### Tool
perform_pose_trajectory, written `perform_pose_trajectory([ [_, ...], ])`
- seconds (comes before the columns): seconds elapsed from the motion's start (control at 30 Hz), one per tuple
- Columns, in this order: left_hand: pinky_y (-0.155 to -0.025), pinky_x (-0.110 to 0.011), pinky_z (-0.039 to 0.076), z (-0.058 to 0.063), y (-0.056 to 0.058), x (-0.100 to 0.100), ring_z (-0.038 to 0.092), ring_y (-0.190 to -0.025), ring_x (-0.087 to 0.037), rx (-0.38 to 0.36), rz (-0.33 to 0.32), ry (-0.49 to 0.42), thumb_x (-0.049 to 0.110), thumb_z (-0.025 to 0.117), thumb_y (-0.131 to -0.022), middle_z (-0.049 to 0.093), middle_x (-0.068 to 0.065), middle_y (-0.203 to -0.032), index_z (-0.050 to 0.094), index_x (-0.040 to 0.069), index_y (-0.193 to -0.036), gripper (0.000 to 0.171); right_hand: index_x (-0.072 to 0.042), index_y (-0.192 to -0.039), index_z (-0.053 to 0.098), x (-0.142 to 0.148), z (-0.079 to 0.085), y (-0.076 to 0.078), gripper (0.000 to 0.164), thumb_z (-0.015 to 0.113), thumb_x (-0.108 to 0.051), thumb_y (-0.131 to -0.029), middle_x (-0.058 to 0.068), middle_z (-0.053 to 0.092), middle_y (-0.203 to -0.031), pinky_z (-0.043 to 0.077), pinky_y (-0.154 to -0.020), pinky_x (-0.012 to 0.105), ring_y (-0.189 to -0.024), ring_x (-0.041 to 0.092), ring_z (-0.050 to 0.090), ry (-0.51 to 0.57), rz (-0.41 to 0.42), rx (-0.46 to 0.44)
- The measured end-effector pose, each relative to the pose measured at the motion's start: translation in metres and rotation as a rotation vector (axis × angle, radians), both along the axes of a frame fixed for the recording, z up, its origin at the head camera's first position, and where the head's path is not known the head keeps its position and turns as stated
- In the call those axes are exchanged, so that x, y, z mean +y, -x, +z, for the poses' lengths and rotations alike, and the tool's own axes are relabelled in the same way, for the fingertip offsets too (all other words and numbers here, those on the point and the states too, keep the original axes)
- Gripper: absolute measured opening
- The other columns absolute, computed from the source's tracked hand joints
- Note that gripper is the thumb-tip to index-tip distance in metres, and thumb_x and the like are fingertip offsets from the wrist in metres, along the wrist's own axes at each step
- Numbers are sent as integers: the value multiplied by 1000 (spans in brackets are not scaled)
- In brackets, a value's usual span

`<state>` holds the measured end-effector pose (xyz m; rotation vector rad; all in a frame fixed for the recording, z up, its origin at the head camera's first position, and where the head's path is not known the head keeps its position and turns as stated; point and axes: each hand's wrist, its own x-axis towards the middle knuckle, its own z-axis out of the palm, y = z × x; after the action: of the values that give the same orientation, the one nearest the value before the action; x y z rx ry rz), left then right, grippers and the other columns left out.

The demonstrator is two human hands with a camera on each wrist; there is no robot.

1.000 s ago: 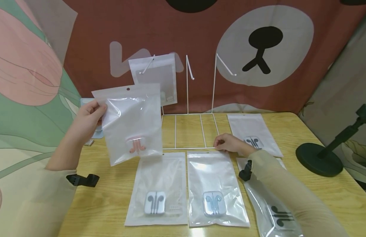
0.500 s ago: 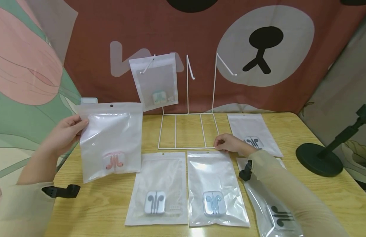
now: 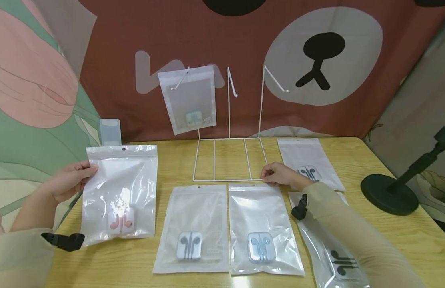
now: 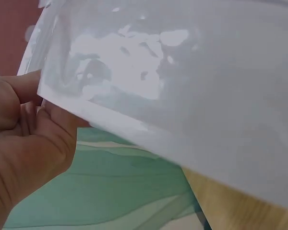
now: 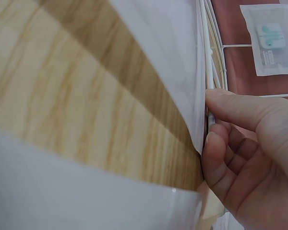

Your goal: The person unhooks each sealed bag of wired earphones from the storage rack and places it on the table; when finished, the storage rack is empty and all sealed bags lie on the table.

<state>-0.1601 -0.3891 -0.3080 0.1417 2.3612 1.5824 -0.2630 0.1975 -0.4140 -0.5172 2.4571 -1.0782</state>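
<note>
My left hand pinches the upper left edge of a clear zip bag, which tilts just above the table's left side. Pink earphones in a case show through its lower part. In the left wrist view the bag's glossy film fills much of the frame. My right hand pinches the front right corner of a white wire display rack; thumb and curled fingers meet at the wire in the right wrist view. From the rack's left hook hangs another bag with mint-green earphones.
Two bags, one with grey earphones and one with blue earphones, lie before the rack. Two more bags lie on the right, one partly under my right sleeve. A black stand base and a pale blue box stand nearby.
My left hand has moved left and down with the bag of pink earphones, away from the rack. The hanging bag has come into fuller view. My right hand has stayed put.
</note>
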Motion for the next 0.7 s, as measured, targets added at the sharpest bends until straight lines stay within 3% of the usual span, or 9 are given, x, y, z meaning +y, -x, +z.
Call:
perform_pose_trajectory([
  [0.2,-74,-34,53,-18,7,-2,60,-84,-17,-115,-14,104,28,37,-101,57,-5,-99,26,-12,-131,51,-7,-83,65,1,0,0,4,63,-7,-87,4,52,-64,39,-46,26,-52,15,45,0,-4,1],
  [0.3,-76,-34,52,-25,9,-4,60,-86,-17,-147,-19,126,27,36,-101,56,-6,-101,20,-15,-134,56,-7,-84,65,0,1,-1,4,63,-7,-88,4,52,-65,39,-46,26,-52,15,45,-3,-6,2],
  [0.43,-75,-34,52,-33,8,-5,60,-85,-17,-173,-33,130,24,37,-101,56,-6,-99,23,-17,-130,52,-7,-83,65,-1,1,-2,4,63,-8,-87,4,52,-65,39,-46,26,-52,15,46,-11,-16,-3],
  [0.6,-75,-36,52,-41,5,-5,61,-86,-21,-217,-103,129,21,39,-100,57,-8,-97,30,-17,-124,46,-8,-83,65,-2,1,-2,4,63,-8,-88,3,52,-65,40,-46,26,-52,15,46,-24,-20,-3],
  [0.7,-76,-37,52,-46,5,-5,61,-88,-24,-230,-125,171,22,42,-100,58,-10,-99,30,-18,-126,50,-8,-83,65,-1,1,-2,5,63,-8,-87,3,52,-64,39,-46,26,-51,14,45,-23,-17,4],
])
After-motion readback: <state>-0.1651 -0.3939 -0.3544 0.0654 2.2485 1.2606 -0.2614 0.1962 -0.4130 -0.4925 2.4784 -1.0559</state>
